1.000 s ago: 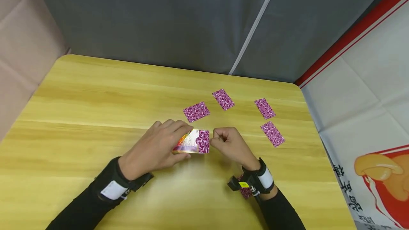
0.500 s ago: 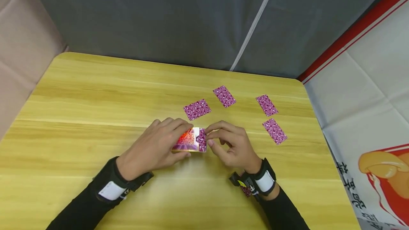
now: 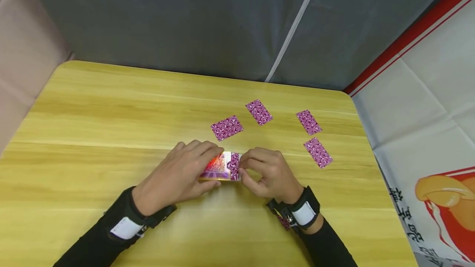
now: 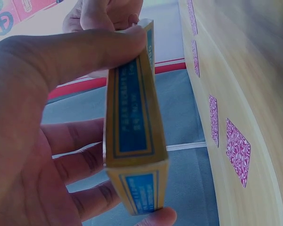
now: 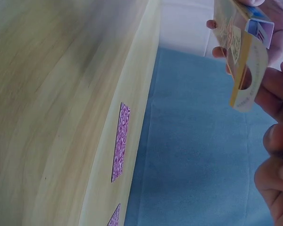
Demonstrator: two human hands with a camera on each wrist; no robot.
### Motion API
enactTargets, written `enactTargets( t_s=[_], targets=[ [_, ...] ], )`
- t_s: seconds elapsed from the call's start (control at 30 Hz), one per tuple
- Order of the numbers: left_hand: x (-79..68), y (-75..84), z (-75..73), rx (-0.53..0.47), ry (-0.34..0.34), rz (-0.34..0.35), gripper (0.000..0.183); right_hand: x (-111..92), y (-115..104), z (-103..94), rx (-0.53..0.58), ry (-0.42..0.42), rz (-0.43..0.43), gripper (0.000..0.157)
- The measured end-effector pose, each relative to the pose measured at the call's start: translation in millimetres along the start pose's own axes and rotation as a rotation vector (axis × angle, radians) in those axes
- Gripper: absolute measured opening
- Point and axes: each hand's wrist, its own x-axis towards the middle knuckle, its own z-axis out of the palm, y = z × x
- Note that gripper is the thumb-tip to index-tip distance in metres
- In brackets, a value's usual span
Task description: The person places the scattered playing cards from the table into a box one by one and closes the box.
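My left hand (image 3: 177,176) grips a slim card box (image 3: 218,169), thumb along one long edge and fingers along the other. Its front carries an orange-red picture, and its narrow sides are gold and blue in the left wrist view. Purple-and-white patterned card back (image 3: 233,166) shows at the box's right end. There my right hand (image 3: 269,172) has curled fingers and thumb at the end flap. In the right wrist view this flap (image 5: 254,70) is white with a gold edge, bent away from the open end; the fingers overlap its edge.
Several purple patterned cards lie face down in an arc: one behind the box (image 3: 227,127), another farther back (image 3: 259,112), more at the right (image 3: 309,122). Another card (image 3: 283,222) is partly covered by the right wrist strap (image 3: 304,213). A grey curtain (image 3: 178,24) hangs behind the wooden table (image 3: 111,106).
My right hand went from a loose fist beside the box to fingertips and thumb at its end flap. The left hand keeps its grip on the box, nearly still.
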Motion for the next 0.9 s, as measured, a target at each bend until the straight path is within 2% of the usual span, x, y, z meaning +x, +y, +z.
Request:
enactTargets(
  t_s=[0.23, 0.47, 0.6, 0.67, 0.73, 0.77, 0.83, 0.9],
  targets=[
    [-0.7, -0.7, 1.2, -0.002, -0.017, -0.012, 0.070, 0, -2, 1.4, -0.048, -0.033, 0.022, 0.011],
    [3.4, -0.4, 6.0, -0.002, -0.018, 0.015, 0.068, 1, -5, 2.8, -0.100, -0.098, 0.040, 0.013],
    [3.6, -2.2, 6.7, -0.002, -0.029, 0.000, 0.069, 0, -2, 1.2, -0.073, -0.082, 0.056, 0.014],
    [1.9, -3.9, 5.7, 0.003, -0.035, -0.020, 0.069, 0, 5, -6.2, -0.053, -0.055, 0.082, 0.014],
    [0.2, -5.4, 4.5, 0.008, -0.038, -0.034, 0.070, -4, 16, -24.0, -0.089, -0.032, 0.180, 0.015],
    [-0.2, -5.9, 4.2, 0.008, -0.037, -0.038, 0.070, -8, 23, -37.2, -0.133, -0.030, 0.262, 0.016],
    [0.0, -6.4, 4.5, 0.002, -0.040, -0.037, 0.069, -22, 38, -68.9, -0.240, -0.067, 0.499, 0.020],
    [1.4, -6.1, 5.4, -0.007, -0.044, -0.032, 0.070, -43, 54, -102.3, -0.313, -0.204, 0.809, 0.037]
  ],
)
